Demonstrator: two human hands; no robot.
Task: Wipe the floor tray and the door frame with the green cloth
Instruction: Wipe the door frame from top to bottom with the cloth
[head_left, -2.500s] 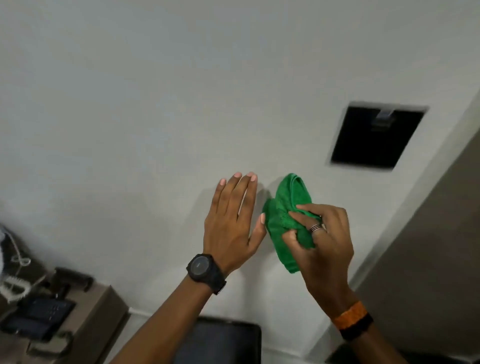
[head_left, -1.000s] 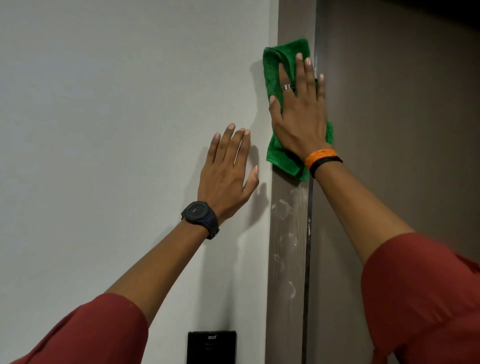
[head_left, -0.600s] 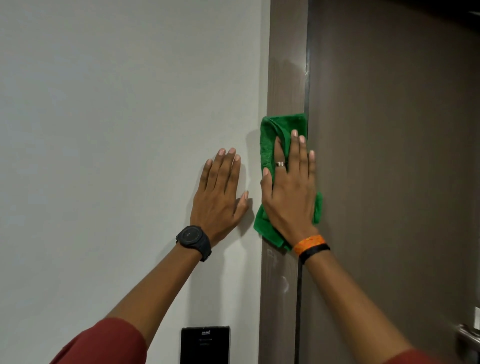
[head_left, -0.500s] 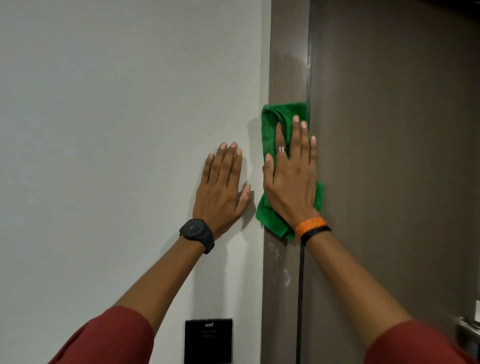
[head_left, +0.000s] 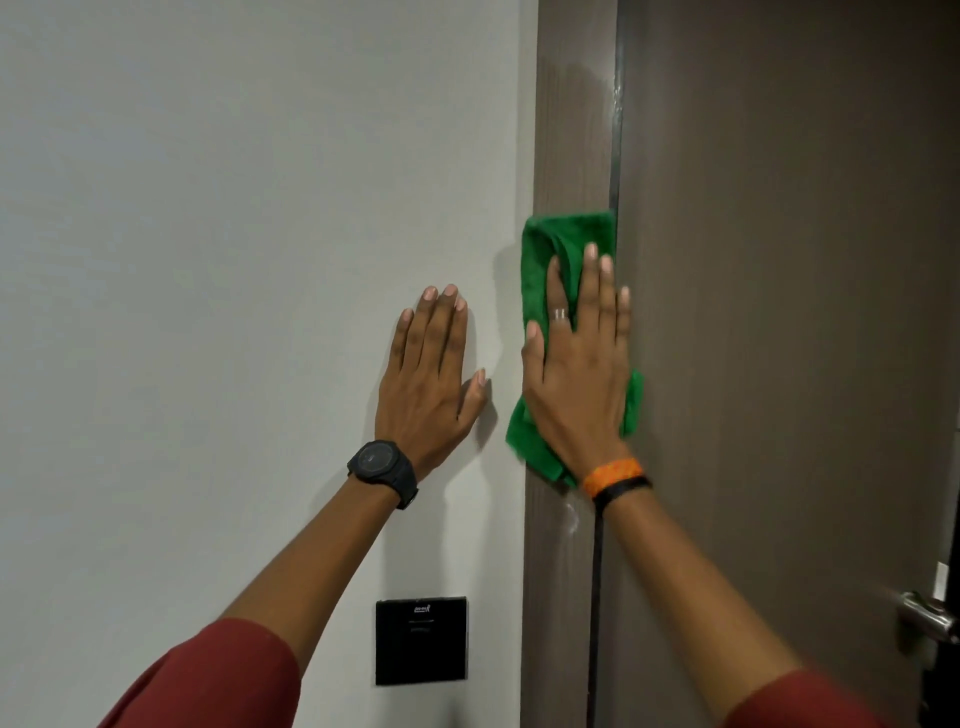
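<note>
The green cloth (head_left: 540, 260) lies flat against the brown vertical door frame (head_left: 571, 130). My right hand (head_left: 576, 374) is spread over the cloth and presses it to the frame, fingers pointing up. My left hand (head_left: 431, 384) rests flat and empty on the white wall (head_left: 234, 260) just left of the frame, fingers apart. A few pale smears show on the frame below the cloth. The floor tray is out of view.
The closed brown door (head_left: 779, 312) fills the right side, with a metal handle (head_left: 930, 618) at its lower right edge. A black wall panel (head_left: 421, 642) sits on the wall below my left hand.
My right hand has slid the cloth down the frame from high up, then slightly up again. Earlier still, the cloth was held off the wall. My left hand has stayed flat on the wall.
</note>
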